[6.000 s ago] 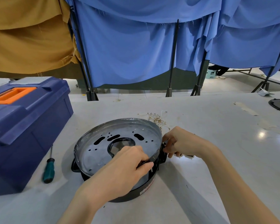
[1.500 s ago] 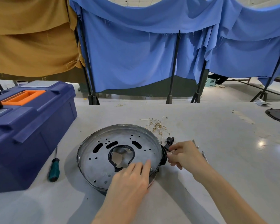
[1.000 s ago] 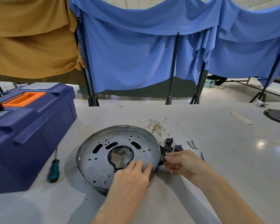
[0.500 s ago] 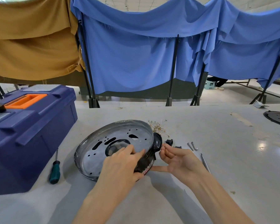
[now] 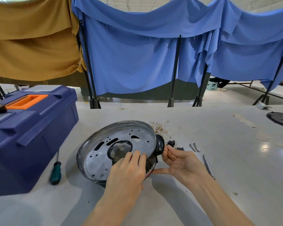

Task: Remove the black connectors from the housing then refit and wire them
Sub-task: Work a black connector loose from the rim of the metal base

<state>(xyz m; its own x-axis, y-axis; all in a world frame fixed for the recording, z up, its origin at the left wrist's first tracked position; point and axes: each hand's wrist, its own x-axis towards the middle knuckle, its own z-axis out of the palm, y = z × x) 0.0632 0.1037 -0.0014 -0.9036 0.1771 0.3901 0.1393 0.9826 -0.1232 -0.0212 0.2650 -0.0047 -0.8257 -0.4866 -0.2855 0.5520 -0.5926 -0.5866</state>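
The round housing [image 5: 121,142], a metal pan with a black outer shell, stands tilted up on its near edge in the middle of the table. My left hand [image 5: 127,173] grips its near rim, fingers hooked over the edge into the pan. My right hand [image 5: 181,163] lies palm up beside it. Its fingertips touch the black side handle [image 5: 159,144] and its thumb rests against the housing's wall. Two small black connectors [image 5: 171,142] [image 5: 180,148] lie loose on the table just beyond my right fingers.
Two screws [image 5: 194,147] and a thin metal tool [image 5: 208,167] lie to the right of my right hand. A tuft of wire strands [image 5: 160,128] sits behind the housing. A green screwdriver [image 5: 55,172] lies beside the blue toolbox [image 5: 31,128] at left. A black disc [image 5: 281,119] is far right.
The housing has gone from lying flat to tilted up on its near edge. My right hand let go of the connectors, which now lie on the table, and turned palm up at the side handle.
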